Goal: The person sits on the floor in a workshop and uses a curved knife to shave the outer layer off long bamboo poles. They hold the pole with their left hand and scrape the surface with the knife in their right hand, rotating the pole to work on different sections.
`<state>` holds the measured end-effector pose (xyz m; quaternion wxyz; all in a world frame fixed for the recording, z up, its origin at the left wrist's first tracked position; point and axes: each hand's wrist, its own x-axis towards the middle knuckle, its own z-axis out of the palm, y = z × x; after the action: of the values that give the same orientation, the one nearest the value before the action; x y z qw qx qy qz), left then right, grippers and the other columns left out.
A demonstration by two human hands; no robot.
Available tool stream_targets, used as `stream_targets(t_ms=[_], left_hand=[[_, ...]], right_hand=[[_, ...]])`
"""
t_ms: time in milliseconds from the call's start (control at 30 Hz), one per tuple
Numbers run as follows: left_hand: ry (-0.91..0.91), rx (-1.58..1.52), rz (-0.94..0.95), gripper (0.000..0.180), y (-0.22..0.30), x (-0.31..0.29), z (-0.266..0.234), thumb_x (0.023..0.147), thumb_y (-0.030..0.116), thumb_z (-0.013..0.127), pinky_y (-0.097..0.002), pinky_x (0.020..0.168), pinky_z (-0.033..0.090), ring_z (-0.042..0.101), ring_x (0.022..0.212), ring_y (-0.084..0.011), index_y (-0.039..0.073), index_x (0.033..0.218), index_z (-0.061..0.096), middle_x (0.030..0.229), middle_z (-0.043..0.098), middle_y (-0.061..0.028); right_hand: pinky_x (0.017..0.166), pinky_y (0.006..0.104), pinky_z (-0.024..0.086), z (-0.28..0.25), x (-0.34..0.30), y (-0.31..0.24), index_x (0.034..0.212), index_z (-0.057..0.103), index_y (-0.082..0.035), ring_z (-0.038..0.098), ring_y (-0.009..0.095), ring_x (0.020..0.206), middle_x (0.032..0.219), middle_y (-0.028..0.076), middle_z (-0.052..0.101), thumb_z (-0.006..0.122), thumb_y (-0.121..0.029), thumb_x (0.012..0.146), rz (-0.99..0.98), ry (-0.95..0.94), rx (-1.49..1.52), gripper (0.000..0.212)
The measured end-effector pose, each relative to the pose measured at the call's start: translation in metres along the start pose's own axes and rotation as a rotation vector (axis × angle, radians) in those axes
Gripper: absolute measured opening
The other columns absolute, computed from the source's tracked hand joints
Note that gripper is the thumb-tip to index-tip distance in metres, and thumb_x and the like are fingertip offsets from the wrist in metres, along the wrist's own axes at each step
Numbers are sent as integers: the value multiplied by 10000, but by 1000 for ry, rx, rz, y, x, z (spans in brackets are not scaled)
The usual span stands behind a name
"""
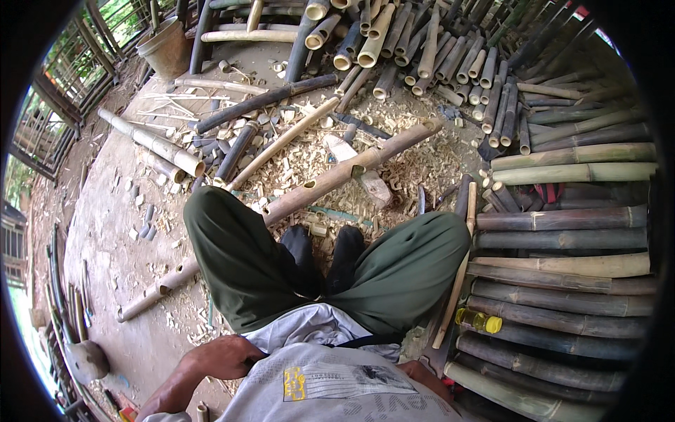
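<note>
One notched bamboo pole (334, 176) slants along the chip-strewn floor (98, 246) beneath the bent left leg (235, 260), perhaps placed so the leg steadies it. The left hand (228, 356) curls against the shirt (330, 394), its grip unclear; the right hand is hidden.

Long bamboo pole (334, 178): slanting from near left, beneath left leg (232, 260), toward far right, across wood shavings (437, 167). Stacked bamboo lengths (562, 240): right. Bottle (478, 321): on stack's left end, near. Cut bamboo tubes (429, 53): heaped far, right of centre. Bucket (163, 53): far left. Feet (346, 254): between knees, near side of pole.
</note>
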<state>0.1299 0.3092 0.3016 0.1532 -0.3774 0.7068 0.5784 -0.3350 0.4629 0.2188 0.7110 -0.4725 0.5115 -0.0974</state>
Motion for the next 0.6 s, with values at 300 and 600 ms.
stream_targets(t_ms=[300, 600], left_hand=[[-108, -495, 2, 341, -33, -32, 12, 945, 135, 729, -326, 916, 569, 713, 993, -133, -27, 1244, 741, 1141, 804, -106], [163, -495, 320, 157, 1, 32, -16, 935, 123, 734, -326, 625, 481, 604, 700, -115, -33, 926, 752, 741, 694, -47]], right_hand=[[878, 289, 549, -16, 28, -7, 1294, 718, 14, 677, 82, 957, 1123, 48, 807, 750, -279, 988, 6, -160, 60, 425], [851, 292, 534, -16, -4, 24, 1171, 760, 49, 665, 98, 924, 1017, 79, 794, 730, -200, 963, 67, -90, 212, 326]])
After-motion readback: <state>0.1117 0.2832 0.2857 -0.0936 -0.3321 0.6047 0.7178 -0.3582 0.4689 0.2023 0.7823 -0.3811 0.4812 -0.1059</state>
